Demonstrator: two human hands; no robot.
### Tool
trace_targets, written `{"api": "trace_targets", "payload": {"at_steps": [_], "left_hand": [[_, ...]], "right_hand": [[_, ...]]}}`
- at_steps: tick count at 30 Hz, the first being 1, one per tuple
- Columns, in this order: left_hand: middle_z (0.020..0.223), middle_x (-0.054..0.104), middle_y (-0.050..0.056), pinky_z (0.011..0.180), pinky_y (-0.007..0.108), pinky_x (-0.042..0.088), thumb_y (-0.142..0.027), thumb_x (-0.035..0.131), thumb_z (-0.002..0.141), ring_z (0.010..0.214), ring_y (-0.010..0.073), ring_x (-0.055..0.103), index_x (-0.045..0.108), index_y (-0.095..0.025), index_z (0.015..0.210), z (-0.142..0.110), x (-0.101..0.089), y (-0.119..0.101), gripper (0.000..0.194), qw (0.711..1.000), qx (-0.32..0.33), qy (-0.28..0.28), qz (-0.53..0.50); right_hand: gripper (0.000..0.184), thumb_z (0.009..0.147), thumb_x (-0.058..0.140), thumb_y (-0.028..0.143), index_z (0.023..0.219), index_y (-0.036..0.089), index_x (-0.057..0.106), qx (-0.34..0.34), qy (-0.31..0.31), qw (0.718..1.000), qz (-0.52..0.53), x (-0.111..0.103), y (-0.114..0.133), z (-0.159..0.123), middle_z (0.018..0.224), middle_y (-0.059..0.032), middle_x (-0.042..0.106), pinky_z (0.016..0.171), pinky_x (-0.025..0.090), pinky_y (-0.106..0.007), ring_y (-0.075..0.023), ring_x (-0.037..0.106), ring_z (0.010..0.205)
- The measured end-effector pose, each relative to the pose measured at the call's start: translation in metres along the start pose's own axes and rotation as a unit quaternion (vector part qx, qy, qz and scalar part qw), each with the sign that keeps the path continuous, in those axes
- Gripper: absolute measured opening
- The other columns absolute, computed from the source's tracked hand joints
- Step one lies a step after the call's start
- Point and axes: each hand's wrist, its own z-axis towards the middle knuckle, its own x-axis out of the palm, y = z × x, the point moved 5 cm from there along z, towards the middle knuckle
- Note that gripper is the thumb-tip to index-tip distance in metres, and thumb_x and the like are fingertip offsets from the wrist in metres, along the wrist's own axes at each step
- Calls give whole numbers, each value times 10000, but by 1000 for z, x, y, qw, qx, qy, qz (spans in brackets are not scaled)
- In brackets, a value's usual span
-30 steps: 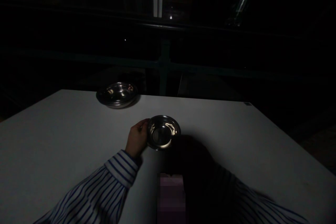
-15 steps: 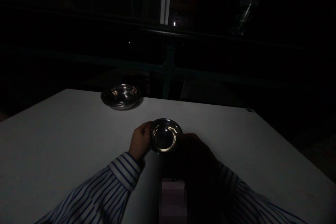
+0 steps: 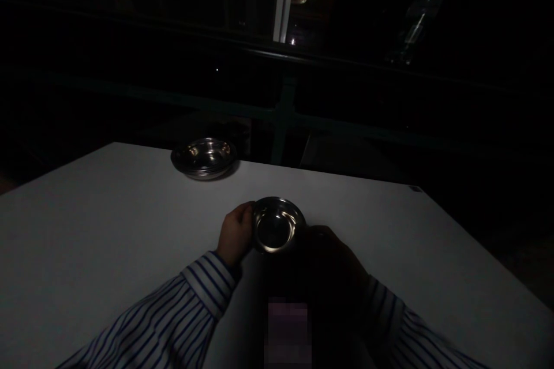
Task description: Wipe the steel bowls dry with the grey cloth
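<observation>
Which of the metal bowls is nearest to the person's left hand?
The single bowl in front, whose rim the left hand touches; the other bowls sit stacked by the table's far edge.

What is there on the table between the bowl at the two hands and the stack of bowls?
In the head view, only the white surface of the table shows between the bowl and the stack.

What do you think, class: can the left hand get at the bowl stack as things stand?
Probably yes, if the left hand lets go of the single bowl; nothing visible stands between it and the bowl stack near the far edge of the table.
</observation>
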Motion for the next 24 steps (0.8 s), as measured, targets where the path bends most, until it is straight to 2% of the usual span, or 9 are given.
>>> {"api": "trace_targets", "payload": {"at_steps": [3,6,10,13,16,18,21,24], "left_hand": [[908,683,122,758,344,476,-345,442,765,818,221,628,619,-104,965,-2,2,-2,360,1000,-10,13,-10],[908,685,114,767,346,474,-332,442,763,821,219,628,631,-122,947,-2,3,-5,337,999,7,25,-19],[902,689,99,788,349,467,-331,441,761,833,217,626,642,-138,921,0,3,-3,322,999,22,22,-27],[916,684,106,793,351,461,-342,433,769,848,221,622,637,-132,931,2,3,2,335,999,23,11,-24],[919,682,112,784,349,461,-361,429,775,849,222,622,631,-127,939,2,4,3,350,999,19,18,-22],[923,682,110,784,347,461,-352,429,775,853,221,622,632,-126,939,1,6,1,345,999,23,35,-31],[939,682,104,793,349,459,-338,427,774,865,218,620,635,-130,942,0,7,-3,339,996,27,62,-52],[950,679,108,797,349,458,-338,432,767,877,220,617,636,-128,947,1,6,-2,343,997,21,51,-52]], "right_hand": [[353,790,493,314,1130,217,505,-5,15,999,41,-2,-2,1,1035,-84,566,690,454,-234,-172,538,933],[360,791,488,264,1150,228,485,-36,23,997,59,-3,-8,20,1009,-51,575,698,432,-216,-163,508,948],[332,795,473,243,1122,195,497,-39,38,998,40,0,-19,41,1006,-54,571,728,404,-229,-174,493,934],[287,810,459,256,1090,215,504,-53,45,996,53,-1,-17,35,983,-34,578,716,394,-223,-160,502,898],[265,801,484,275,1062,238,509,-34,34,997,59,-7,-14,22,931,-21,581,669,392,-207,-145,514,861],[267,800,485,254,1066,239,508,-33,31,998,46,-10,-13,21,910,-23,584,676,387,-207,-139,517,857],[258,808,461,218,1058,203,522,-63,57,996,3,-11,-9,38,939,-49,592,742,374,-228,-145,512,891],[245,811,436,212,1027,164,542,-72,87,992,-53,-10,-7,60,949,-83,599,754,371,-246,-171,514,911]]}}
